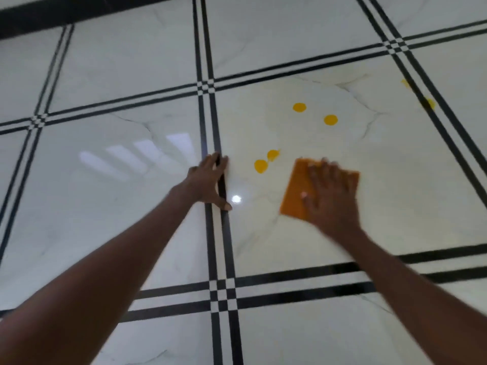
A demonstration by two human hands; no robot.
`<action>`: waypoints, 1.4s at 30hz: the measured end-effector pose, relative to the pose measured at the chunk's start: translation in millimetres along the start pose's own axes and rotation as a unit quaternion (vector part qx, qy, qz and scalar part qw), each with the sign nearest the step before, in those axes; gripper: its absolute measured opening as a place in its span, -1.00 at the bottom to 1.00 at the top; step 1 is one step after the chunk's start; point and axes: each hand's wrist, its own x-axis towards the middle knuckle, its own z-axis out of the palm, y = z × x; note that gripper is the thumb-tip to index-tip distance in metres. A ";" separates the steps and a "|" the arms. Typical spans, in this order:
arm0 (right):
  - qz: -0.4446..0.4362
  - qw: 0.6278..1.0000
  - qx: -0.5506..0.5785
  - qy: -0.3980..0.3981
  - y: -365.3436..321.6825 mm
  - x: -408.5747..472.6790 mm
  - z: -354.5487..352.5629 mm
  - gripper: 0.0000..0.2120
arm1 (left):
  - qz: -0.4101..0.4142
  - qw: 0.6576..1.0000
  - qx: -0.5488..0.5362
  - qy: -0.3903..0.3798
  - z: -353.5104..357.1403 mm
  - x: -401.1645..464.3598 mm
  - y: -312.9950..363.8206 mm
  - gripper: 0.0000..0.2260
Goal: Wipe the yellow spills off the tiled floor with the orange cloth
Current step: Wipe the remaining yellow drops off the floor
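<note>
Both forearms reach in from the near edge of the tiled floor (pixel 263 59), a glossy white surface crossed by paired black lines. From the head view, the left hand (pixel 208 181) is planted flat on the floor across one double black line, fingers spread and holding nothing, seemingly as a brace. Just to its right, on the same tile as most of the mess, the right hand (pixel 330 197) lies palm down on the orange cloth (pixel 295 191), fingers splayed wide and pressing rather than pinching; the hand is blurred, so any curl at the fingertips cannot be told. Beside the cloth's far left corner sit two near spills (pixel 261 166), touching or almost so, one smeared at its edge. Farther across the tile lie two round spills (pixel 300 107), apart from each other, and near the tile's far right edge, over the black lines, are two fainter yellow marks (pixel 430 103). None of these is wiped yet. By its look the cloth is thin, light and limp, folded to a flat rectangle; it should slide readily on the slick tile and bunch if dragged by a corner, so a flat palm over its middle is likely the best hold.
</note>
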 end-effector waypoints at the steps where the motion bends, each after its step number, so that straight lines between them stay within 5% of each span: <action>1: 0.025 1.000 -0.008 0.012 11.2 29.0 -3.0 -0.30 | -0.003 1.000 0.009 0.001 -0.3 0.4 -5.6 0.28; 4: 0.143 0.989 0.008 0.038 29.0 29.7 -9.1 -0.33 | 0.004 1.000 -0.001 0.021 13.9 -1.5 -1.1 0.27; 7: 0.198 0.978 0.001 0.061 -39.1 -41.8 -5.7 -0.32 | 0.011 0.999 -0.005 0.052 15.8 -1.4 -1.0 0.25; 10: -0.039 0.999 0.011 0.006 -106.2 -53.2 1.9 -0.25 | 0.012 0.999 -0.011 0.044 17.9 -2.1 -2.6 0.24; 13: -0.216 0.976 0.006 -0.028 -96.1 61.6 8.5 -0.28 | 0.009 0.999 0.001 0.039 16.2 0.1 -0.2 0.25; 17: -0.012 0.999 -0.017 0.032 -9.5 135.7 -2.6 -0.34 | -0.007 0.999 0.025 0.041 14.5 2.4 6.2 0.26; 21: 0.183 0.981 -0.037 0.047 -18.6 -22.3 -19.8 -0.36 | -0.010 0.999 0.040 0.034 8.9 -1.6 15.0 0.25; 25: 0.127 0.991 0.027 -0.009 -106.6 -97.5 -8.6 -0.29 | -0.024 0.998 0.056 0.019 -3.6 -1.9 19.7 0.27; 29: -0.140 0.989 0.021 -0.029 -117.7 41.8 -0.3 -0.27 | -0.009 0.999 0.046 0.028 5.3 4.2 15.5 0.23; 31: -0.183 0.983 0.000 -0.024 -103.9 131.3 7.0 -0.29 | -0.004 0.999 0.045 0.022 9.5 7.0 12.1 0.24; 35: -0.008 0.999 -0.019 0.024 -30.6 182.8 6.2 -0.33 | -0.011 0.998 0.055 0.005 7.2 6.1 12.8 0.26; 39: 0.175 0.983 0.012 0.054 -38.3 40.8 -15.2 -0.32 | -0.005 0.999 0.043 -0.028 -17.5 8.2 15.4 0.16; 42: 0.099 0.993 0.053 0.029 -98.6 -26.4 -5.7 -0.25 | 0.023 0.997 0.063 0.030 -51.9 37.9 10.7 -0.07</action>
